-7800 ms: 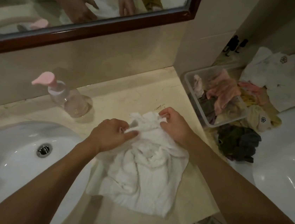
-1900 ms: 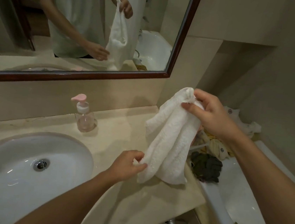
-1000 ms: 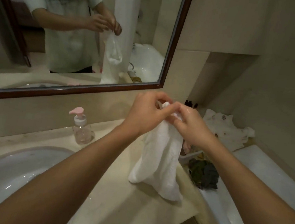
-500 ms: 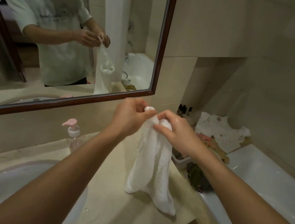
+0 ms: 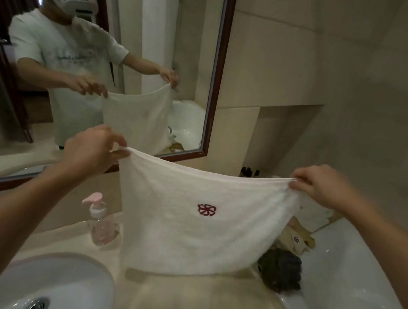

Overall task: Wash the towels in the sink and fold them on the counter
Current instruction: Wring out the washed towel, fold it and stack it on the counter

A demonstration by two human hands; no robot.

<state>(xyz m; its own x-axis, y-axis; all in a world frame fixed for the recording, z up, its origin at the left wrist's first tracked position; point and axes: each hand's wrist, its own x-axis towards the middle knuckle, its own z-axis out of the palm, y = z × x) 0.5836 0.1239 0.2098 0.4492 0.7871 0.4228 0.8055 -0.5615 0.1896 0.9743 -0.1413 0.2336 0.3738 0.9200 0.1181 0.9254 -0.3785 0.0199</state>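
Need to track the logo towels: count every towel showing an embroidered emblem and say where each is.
2. The white towel stretched between left hand and right hand; a beige towel in the pile at right. Others may be hidden.

Pink-topped pump bottle point(image 5: 100, 221) by the wall, framed mirror point(image 5: 217, 79) above, dark crumpled cloth point(image 5: 281, 270) on bathtub rim point(image 5: 334, 296)

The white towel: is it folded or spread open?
Spread open. The left hand and right hand each pinch a top corner of the white towel, which hangs flat, logo showing.
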